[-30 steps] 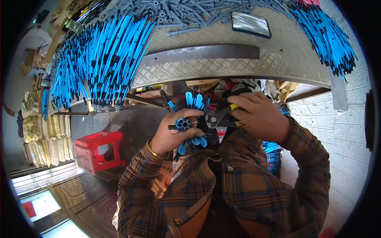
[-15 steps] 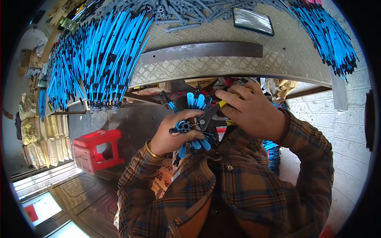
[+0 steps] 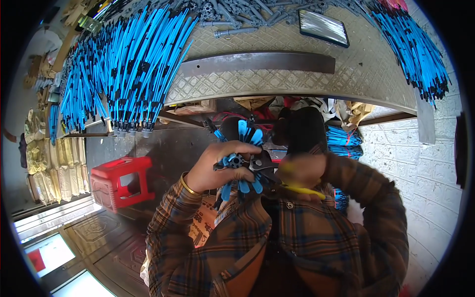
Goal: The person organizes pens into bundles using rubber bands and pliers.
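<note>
My left hand is closed around a round black hub with a ring of slots. Blue strips with black ends, such as the blue strip, fan out from it above and below my fingers. My right hand, smeared by motion, is wrapped round a pair of pliers with yellow handles. The dark jaws sit against the hub's right side, by my left fingertips. Whatever lies between those jaws is too small to make out.
Bundles of blue strips hang over the table's left end, with another bundle at far right. Grey plastic tubes and a phone-like dark slab lie on the patterned table. A red stool stands at left.
My right hand has swung down toward my body, turning the pliers' yellow handles lower while their jaws stay at the hub. My left hand has hardly moved. The view has shifted slightly.
</note>
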`<control>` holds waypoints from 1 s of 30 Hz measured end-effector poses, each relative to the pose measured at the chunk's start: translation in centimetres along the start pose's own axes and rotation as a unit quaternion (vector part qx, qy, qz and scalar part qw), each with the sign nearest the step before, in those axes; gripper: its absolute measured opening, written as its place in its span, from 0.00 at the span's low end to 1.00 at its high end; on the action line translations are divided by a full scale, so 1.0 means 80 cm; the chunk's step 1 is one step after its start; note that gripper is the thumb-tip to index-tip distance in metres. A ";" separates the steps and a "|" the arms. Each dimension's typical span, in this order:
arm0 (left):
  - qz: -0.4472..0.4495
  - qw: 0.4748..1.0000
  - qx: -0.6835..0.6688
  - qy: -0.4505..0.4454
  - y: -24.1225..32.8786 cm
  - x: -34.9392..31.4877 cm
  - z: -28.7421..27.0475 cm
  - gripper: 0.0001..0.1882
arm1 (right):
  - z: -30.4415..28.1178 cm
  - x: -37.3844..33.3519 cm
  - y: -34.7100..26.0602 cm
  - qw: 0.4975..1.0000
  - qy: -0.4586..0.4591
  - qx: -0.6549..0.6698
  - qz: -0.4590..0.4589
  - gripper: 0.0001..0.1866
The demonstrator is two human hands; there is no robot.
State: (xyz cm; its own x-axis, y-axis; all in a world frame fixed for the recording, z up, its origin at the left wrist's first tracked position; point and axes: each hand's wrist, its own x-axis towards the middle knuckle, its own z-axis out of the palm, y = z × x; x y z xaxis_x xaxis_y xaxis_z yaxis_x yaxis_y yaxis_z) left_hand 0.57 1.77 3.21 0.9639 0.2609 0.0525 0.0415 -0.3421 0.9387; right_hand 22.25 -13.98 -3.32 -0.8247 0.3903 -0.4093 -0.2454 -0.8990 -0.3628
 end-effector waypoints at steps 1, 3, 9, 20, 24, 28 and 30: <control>0.021 1.000 0.005 -0.015 -0.001 0.001 -0.002 0.22 | -0.013 0.014 0.019 0.998 -0.012 -0.016 -0.064 0.28; 0.040 0.998 0.012 -0.037 -0.003 -0.003 -0.005 0.22 | -0.022 0.035 0.047 0.978 -0.037 -0.045 -0.199 0.30; -0.059 0.998 -0.034 0.019 -0.011 -0.012 -0.011 0.20 | 0.061 -0.037 -0.038 0.836 0.192 -0.464 -0.222 0.34; -0.054 0.997 -0.053 0.010 -0.017 -0.009 -0.017 0.20 | 0.068 -0.038 -0.034 0.844 0.238 -0.461 -0.137 0.35; -0.076 0.996 -0.046 -0.015 -0.005 -0.003 -0.021 0.21 | 0.030 -0.005 0.017 0.888 0.246 -0.341 -0.188 0.37; -0.076 0.995 -0.045 -0.038 -0.010 -0.006 -0.020 0.21 | 0.022 0.004 0.029 0.960 0.135 -0.122 -0.214 0.37; -0.079 0.996 -0.052 0.001 -0.018 -0.005 -0.019 0.20 | 0.046 -0.024 -0.013 0.833 0.224 -0.458 -0.216 0.34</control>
State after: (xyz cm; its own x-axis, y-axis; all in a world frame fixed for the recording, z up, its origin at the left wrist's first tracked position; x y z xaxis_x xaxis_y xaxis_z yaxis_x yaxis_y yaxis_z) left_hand -0.29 3.55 2.38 0.9470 0.3061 -0.0972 0.1640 -0.2007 0.9658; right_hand 22.18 -14.54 0.93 -0.4372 0.8572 -0.2722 0.1913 -0.2071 -0.9594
